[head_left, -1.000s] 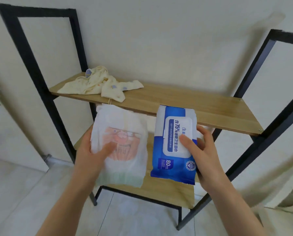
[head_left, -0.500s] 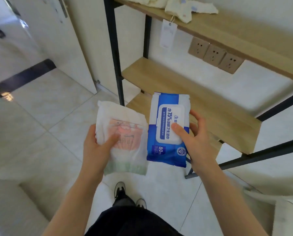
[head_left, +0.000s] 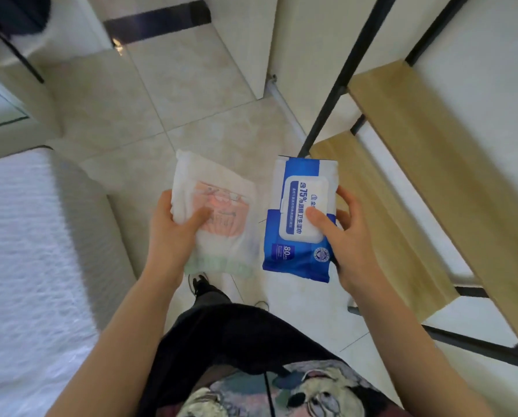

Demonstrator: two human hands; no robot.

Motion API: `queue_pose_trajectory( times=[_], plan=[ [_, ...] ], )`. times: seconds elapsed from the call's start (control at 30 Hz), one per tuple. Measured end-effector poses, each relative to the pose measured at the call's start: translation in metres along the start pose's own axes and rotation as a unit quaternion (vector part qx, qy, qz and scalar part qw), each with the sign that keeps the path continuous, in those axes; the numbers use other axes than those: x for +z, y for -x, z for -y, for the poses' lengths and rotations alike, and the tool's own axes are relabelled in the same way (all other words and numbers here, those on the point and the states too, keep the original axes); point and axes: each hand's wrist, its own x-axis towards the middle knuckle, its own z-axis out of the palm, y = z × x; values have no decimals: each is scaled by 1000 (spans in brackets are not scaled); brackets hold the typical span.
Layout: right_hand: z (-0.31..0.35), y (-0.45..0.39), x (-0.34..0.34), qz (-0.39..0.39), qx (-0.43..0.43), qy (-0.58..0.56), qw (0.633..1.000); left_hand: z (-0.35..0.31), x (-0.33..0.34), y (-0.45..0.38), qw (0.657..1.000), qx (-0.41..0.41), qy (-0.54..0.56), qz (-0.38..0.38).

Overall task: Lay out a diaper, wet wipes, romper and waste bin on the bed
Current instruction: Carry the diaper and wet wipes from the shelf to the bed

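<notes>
Bed (head_left: 20, 266): white textured cover, far left, edge w/ rounded corner near floor tiles. Left hand (head_left: 173, 233): clamped on folded diaper (head_left: 218, 218), thumb across front over pink print, fingers behind left edge; diaper sticks up and right of grip, green band at bottom. Wet wipes pack (head_left: 300, 218): blue/white, just right of diaper, narrow gap btwn. Right hand (head_left: 348, 236): pinching pack's right side, thumb on white flap lid, fingers behind; pack extends left of grip. Both items held over floor, above dark trousers. Wooden shelf (head_left: 417, 152): black frame, far right.
</notes>
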Motion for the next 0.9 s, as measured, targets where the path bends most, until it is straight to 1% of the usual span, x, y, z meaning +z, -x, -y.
queue_pose_trajectory(
  times=[0.23,0.53,0.7,0.9],
  plan=[
    [19,-38,110,80,35,13,996,-3,-72,-58,993,-42,49,-100],
    [50,-88,251,137,60,15,989,-24,-166,-144,978,-64,93,-174],
    [73,-127,318,169,67,42,982,-37,-195,-187,965,-71,120,-224],
    [104,-198,398,231,78,94,965,-55,-206,-253,945,-80,133,-288]
  ],
)
